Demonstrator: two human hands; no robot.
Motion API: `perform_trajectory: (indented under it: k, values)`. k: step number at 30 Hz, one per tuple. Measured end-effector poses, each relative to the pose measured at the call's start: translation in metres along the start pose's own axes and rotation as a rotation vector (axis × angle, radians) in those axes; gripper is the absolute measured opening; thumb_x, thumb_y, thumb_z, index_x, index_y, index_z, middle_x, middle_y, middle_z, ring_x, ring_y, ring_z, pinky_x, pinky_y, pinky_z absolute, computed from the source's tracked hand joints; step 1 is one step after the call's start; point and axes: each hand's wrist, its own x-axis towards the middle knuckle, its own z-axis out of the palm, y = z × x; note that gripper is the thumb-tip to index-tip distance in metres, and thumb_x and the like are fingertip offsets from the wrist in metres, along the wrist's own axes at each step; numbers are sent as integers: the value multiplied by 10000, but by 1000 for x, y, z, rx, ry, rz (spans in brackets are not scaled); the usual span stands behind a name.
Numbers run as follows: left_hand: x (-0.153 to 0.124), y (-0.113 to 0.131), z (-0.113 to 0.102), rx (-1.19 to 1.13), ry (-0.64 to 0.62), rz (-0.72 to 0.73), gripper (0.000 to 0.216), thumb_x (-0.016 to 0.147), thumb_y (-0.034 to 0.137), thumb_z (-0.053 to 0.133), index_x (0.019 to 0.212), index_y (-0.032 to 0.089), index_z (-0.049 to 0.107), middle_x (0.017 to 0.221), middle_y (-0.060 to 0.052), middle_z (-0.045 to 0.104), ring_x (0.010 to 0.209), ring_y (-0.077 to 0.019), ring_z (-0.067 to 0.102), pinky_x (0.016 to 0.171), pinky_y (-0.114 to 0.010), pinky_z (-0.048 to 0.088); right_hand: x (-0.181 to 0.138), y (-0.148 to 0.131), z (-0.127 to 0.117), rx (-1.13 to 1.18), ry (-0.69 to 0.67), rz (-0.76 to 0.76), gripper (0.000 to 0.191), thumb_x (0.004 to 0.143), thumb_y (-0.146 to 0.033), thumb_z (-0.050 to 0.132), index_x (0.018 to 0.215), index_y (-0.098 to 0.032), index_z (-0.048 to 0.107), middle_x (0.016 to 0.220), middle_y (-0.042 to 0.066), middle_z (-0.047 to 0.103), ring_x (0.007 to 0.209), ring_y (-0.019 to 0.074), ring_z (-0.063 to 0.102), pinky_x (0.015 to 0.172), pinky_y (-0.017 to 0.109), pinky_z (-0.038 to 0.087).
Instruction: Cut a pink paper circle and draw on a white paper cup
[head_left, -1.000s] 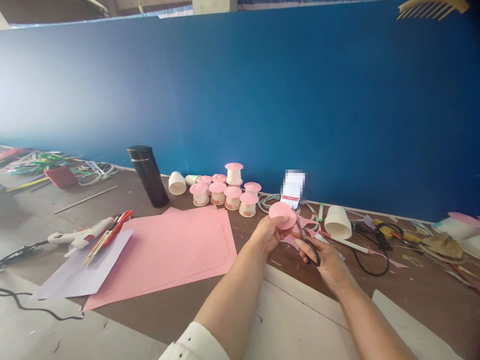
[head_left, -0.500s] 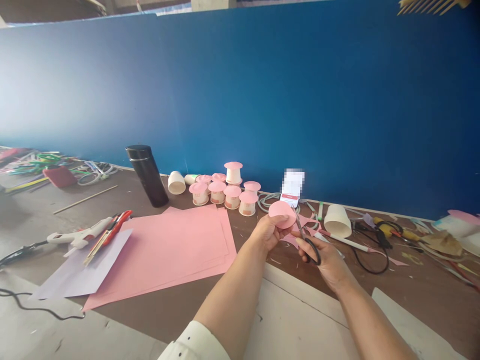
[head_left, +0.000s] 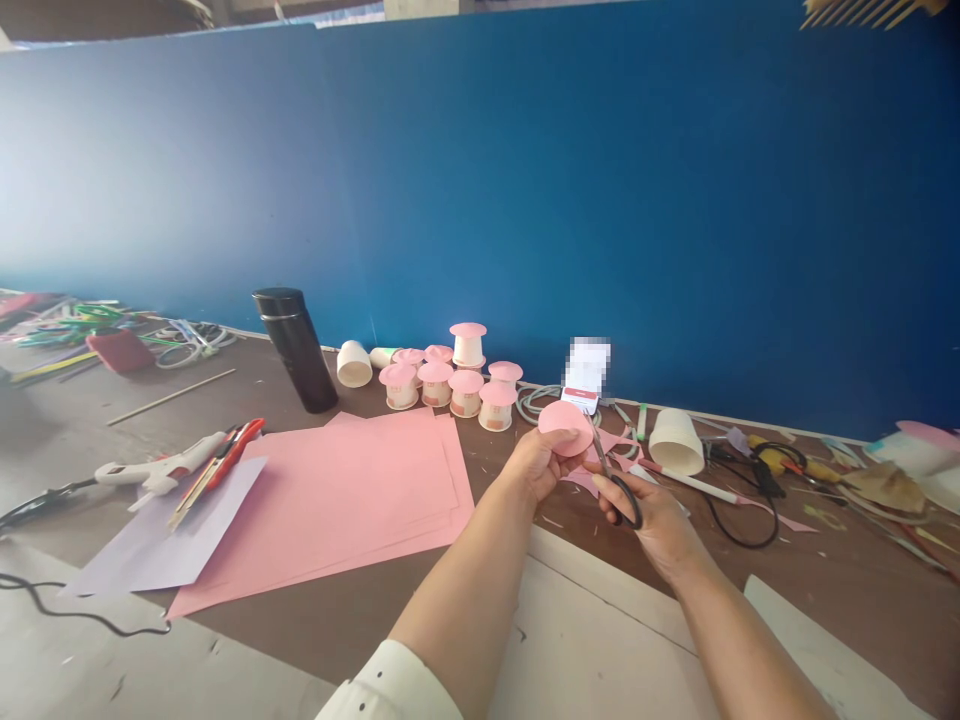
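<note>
Scissors (head_left: 616,482) sit in my right hand (head_left: 652,522), fingers curled round black handles, blades at the right edge of 1 pink disc (head_left: 564,420). My left hand (head_left: 541,466), nearly closed, pinches that disc in front of the phone (head_left: 580,400).

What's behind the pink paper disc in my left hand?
A blurred white-and-red object and pink scraps show beyond the disc; whatever it covers directly can't be seen.

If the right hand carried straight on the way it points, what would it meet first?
Probably the left hand or the pink paper disc it holds, close ahead of the right hand; depth leaves unclear which comes first.
</note>
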Motion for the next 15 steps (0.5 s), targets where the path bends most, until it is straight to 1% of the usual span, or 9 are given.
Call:
perform_trajectory:
  k: [6, 12, 15]
  values:
    - [0, 0, 0, -7, -12, 2, 292, 702, 81, 704, 988, 90, 652, 948, -121, 700, 785, -168, 673, 656, -245, 571, -1, -3, 1, -9, 6, -3, 544, 752, -583, 700, 1153, -216, 733, 675, -4, 588, 593, 130, 518, 614, 279, 413]
    - [-2, 1, 1, -7, 11, -5, 296, 710, 95, 709, 997, 89, 638, 937, -128, 700, 775, -173, 673, 663, -256, 572, -2, -4, 2, 5, -5, -4, 516, 753, -578, 703, 1134, -232, 737, 641, -26, 563, 579, 110, 495, 605, 259, 397]
    - [-2, 1, 1, -7, 5, -12, 303, 712, 102, 712, 1005, 87, 636, 964, -139, 701, 799, -183, 679, 667, -257, 570, -2, -4, 3, -13, 17, -10, 522, 755, -594, 694, 1120, -224, 740, 638, -24, 571, 584, 112, 503, 604, 258, 402]
